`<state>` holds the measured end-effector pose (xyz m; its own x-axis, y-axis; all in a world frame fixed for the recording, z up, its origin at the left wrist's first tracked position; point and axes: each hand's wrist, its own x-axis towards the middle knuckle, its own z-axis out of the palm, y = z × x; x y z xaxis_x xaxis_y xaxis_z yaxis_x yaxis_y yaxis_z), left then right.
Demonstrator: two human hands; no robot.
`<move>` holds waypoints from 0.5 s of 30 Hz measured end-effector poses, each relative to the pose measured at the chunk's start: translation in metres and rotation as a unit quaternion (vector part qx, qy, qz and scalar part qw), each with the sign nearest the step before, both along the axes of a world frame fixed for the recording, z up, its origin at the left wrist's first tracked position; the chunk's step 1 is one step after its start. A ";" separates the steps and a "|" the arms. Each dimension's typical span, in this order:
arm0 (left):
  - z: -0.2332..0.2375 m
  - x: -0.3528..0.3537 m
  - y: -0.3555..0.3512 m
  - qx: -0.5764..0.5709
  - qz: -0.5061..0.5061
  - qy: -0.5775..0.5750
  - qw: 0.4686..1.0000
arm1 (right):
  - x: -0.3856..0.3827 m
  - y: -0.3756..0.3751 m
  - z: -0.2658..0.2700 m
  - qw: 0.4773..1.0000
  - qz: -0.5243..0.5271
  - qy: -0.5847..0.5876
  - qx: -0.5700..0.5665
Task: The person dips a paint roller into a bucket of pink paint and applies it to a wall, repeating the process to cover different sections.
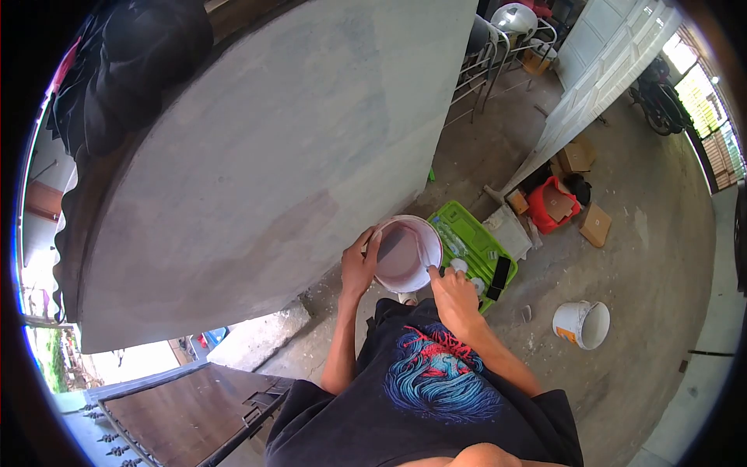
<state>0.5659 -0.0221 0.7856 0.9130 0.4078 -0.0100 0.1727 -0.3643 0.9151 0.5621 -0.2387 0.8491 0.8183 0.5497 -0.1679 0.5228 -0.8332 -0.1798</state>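
Observation:
In front of my chest is a white bucket (436, 230) with pale pinkish paste (401, 268) lining its inside. My left hand (359, 263) is closed on the bucket's left rim, with fingers over the edge. A darker grey patch shows inside the bucket near those fingers. On the opposite side, my right hand (455, 296) is wrapped round the dark handle of what looks like a putty knife (423, 254). Its thin, light blade reaches into the bucket along the right inner wall.
A large grey-plastered wall (264, 171) stands to the left. Beside the bucket lies a green tray (461, 220) with bottles and a black block (499, 279). Further right are a second white bucket (573, 322), a red bag (548, 219) and cardboard boxes (595, 226). A white door (603, 78) stands beyond.

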 end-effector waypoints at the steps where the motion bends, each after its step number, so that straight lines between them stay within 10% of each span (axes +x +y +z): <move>1: 0.000 0.000 0.000 0.003 0.000 -0.005 1.000 | 0.000 0.001 0.000 1.000 -0.006 0.014 0.010; 15: 0.006 0.002 0.005 0.020 -0.002 0.005 1.000 | 0.001 0.005 0.014 1.000 0.006 0.001 -0.010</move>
